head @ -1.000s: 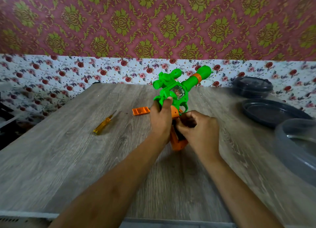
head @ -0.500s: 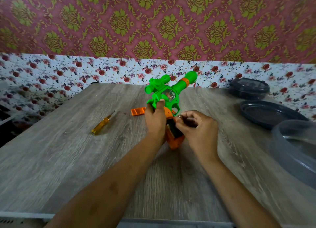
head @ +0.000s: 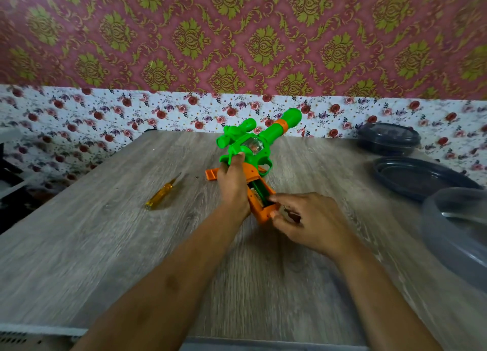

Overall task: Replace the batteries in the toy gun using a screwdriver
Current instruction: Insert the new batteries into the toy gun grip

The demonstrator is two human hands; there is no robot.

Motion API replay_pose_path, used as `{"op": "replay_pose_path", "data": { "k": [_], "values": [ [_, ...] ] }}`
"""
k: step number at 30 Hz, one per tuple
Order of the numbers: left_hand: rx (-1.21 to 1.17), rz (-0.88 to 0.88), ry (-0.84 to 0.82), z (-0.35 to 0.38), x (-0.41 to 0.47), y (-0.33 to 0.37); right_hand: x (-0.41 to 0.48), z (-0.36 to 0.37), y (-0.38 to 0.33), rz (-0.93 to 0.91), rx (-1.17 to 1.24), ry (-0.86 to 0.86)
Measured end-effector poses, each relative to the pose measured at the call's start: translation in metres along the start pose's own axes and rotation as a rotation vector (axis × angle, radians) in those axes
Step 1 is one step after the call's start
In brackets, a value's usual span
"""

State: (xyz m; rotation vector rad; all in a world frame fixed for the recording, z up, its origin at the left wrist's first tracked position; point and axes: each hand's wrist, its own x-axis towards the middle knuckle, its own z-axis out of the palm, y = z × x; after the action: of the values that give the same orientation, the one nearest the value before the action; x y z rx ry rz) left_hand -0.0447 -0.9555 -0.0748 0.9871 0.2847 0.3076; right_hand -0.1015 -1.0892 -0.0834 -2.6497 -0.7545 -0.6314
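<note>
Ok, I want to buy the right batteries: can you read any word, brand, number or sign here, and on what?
No text can be read anywhere.
Toy gun: no lettering shows.
Open battery compartment in its grip: contents blurred, no brand or size legible.
Screwdriver: plain amber handle, no print shows.

One toy gun (head: 253, 145), one screwdriver (head: 162, 196) and one loose orange cover (head: 211, 174) at centre frame. Two hands: left hand (head: 233, 187), right hand (head: 308, 219). At the right edge are two dark dishes, far dish (head: 387, 140) and near dish (head: 419, 176), and one clear bowl (head: 453, 234). One tabletop (head: 92, 245).
</note>
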Motion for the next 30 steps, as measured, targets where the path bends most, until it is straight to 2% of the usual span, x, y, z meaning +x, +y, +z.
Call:
{"op": "replay_pose_path", "data": {
  "k": [3,8,14,18,22,24,27,30],
  "values": [
    [0.032,0.006,-0.029,-0.002,0.001,0.000,-0.001,0.001,-0.001,0.012,-0.041,-0.096],
    [0.111,0.002,-0.157,0.001,0.000,-0.005,0.002,-0.002,0.004,0.055,0.149,-0.143],
    [0.209,-0.023,-0.302,0.002,-0.004,-0.009,0.003,-0.005,0.007,0.022,0.153,-0.230],
    [0.185,-0.081,-0.277,0.000,0.000,-0.009,0.002,0.002,0.012,-0.094,0.080,-0.171],
    [0.122,-0.177,-0.196,-0.004,0.004,-0.002,0.003,0.003,0.012,-0.121,0.118,-0.073],
    [0.106,-0.168,-0.157,-0.006,0.007,-0.001,0.002,0.002,0.010,-0.079,0.250,-0.067],
    [0.095,-0.140,-0.139,-0.006,0.007,0.000,0.001,-0.002,0.009,0.169,0.722,-0.054],
    [0.105,-0.097,-0.156,-0.004,0.004,0.001,0.007,-0.006,0.013,0.394,0.968,0.052]
  ]
}}
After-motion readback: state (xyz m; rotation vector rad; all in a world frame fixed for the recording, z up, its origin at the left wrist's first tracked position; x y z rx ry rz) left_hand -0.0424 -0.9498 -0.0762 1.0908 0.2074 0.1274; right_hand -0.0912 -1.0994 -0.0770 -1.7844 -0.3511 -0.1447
